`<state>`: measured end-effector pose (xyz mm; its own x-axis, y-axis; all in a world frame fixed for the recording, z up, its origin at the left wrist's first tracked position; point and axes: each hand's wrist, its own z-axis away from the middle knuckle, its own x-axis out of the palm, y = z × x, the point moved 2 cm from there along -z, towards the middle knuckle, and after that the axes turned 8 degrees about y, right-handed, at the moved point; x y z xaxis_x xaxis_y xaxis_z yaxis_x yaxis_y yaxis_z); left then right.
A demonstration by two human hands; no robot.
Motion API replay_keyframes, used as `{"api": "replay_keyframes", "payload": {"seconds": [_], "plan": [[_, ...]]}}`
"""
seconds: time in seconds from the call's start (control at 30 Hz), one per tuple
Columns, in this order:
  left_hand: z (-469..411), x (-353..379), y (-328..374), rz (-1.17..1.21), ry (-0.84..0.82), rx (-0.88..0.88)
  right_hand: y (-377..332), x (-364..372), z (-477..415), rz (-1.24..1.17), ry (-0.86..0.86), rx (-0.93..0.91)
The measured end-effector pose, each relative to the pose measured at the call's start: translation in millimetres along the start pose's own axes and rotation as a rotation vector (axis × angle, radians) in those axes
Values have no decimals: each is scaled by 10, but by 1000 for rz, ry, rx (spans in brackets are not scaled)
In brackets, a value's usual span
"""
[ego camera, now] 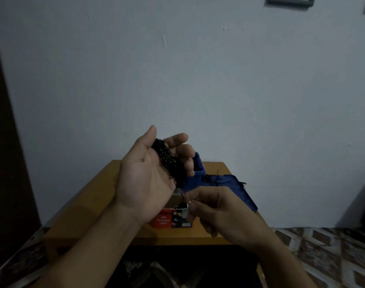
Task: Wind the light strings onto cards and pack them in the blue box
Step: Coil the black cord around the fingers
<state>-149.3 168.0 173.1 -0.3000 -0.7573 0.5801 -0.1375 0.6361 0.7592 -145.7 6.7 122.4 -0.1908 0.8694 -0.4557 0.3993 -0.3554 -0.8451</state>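
Down at your six o'clock, the small retail box (167, 220) shows white lettering on its red panel: "LED Decorative Lights". The pale sticker (185, 225) at its lower right corner is too blurred to read.

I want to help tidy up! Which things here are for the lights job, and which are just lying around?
For the job: black light string wound round the left hand; right hand pinching its loose strand; blue box.

Just lying about: LED lights carton, wooden table, picture frame on the wall.
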Motion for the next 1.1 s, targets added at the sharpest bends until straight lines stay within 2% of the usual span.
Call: {"api": "replay_keyframes", "payload": {"seconds": [0.17,0.53,0.73,0.87,1.0,1.1], "plan": [[-13,-6,-27,-121,47,110,-68,-7,23,79,-21,-6],[-32,-78,-150,-380,5,228,-148,-122,39,165,115,-51],[-83,-137,-232,-528,-17,227,-194,-148,28,96,143,-76],[-34,-128,-214,-652,-61,184,-196,-190,53,27,94,-66],[-9,-88,-186,-965,-111,175,-258,-191,86,92,91,-116],[23,-97,-238,-1100,-230,76,-311,-194,93,122,155,-161]]}}
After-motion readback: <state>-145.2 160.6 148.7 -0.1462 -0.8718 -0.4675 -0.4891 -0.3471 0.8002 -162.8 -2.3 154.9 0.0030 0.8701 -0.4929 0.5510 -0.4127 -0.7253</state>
